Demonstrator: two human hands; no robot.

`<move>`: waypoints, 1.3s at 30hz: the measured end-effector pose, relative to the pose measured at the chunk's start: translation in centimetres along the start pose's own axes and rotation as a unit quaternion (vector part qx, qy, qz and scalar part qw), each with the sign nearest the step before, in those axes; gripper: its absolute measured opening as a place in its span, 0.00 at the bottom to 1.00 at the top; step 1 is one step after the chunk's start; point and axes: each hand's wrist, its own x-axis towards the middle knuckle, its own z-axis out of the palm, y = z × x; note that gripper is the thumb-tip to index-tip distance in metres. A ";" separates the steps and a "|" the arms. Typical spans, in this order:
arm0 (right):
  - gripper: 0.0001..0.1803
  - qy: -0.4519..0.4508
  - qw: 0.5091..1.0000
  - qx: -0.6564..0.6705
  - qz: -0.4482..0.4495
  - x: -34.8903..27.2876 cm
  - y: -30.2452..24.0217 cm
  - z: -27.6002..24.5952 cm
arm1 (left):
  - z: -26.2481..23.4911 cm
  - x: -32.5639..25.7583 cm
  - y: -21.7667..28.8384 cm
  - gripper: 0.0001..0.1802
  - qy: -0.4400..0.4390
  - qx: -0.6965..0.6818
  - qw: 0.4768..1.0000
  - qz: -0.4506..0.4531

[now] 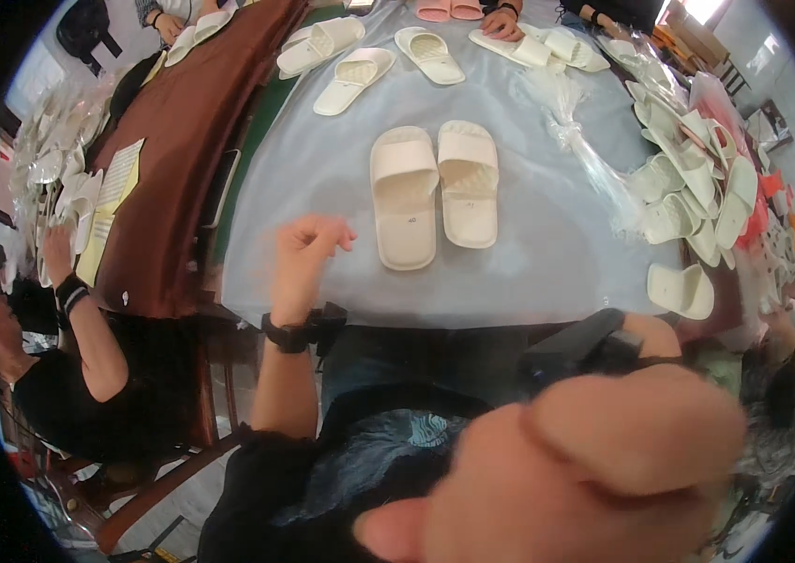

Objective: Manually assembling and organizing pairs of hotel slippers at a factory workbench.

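Pale grey bench [547, 286] spans the middle of the view. Nearest the camera, the right hand [594, 469] is blurred; whether it grips anything cannot be determined. Farther out, the left hand [303, 251] curls its fingers (blur prevents confirming fingertip contact). Just right of it, a pair of cream slippers [407, 202] lies soles down, straps away from the wearer. Beyond, a co-worker's hand [500, 24] touches another slipper [530, 49].
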 end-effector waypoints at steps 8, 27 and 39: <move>0.11 -0.007 0.988 -0.146 0.048 -0.3 -3.2 -0.7 | 0.6 -1.6 -1.9 0.18 -0.003 -0.098 0.995 -0.016; 0.17 0.136 0.965 0.073 0.210 -5.1 10.1 3.1 | -4.4 -2.8 -1.8 0.20 0.035 -0.058 0.997 -0.032; 0.22 -0.100 0.935 0.034 0.338 -15.0 17.3 10.4 | -3.9 -3.1 -3.9 0.16 -0.037 0.035 0.995 -0.090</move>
